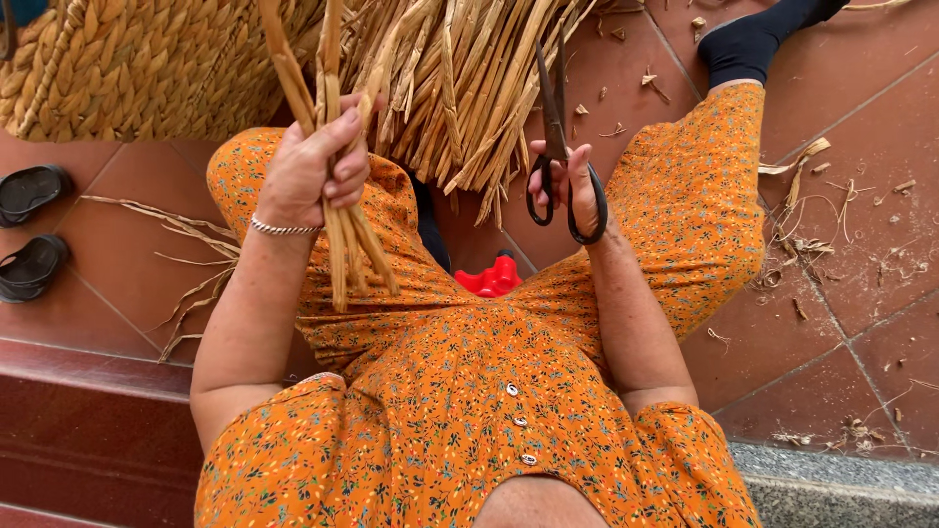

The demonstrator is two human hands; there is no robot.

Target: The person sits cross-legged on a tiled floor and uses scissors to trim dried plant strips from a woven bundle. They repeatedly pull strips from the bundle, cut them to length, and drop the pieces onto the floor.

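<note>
My left hand is closed around a bunch of dried straw strands whose cut ends hang down over my left thigh. My right hand holds black scissors by the handles, blades pointing up and nearly together, beside a hanging fringe of loose straw ends. That fringe comes off a woven straw basket at the top left. I sit in an orange flowered dress with knees apart.
A red plastic object lies on the tile floor between my legs. Two black sandals sit at the left. Straw scraps litter the tiles at right and left. A red step edge runs below left.
</note>
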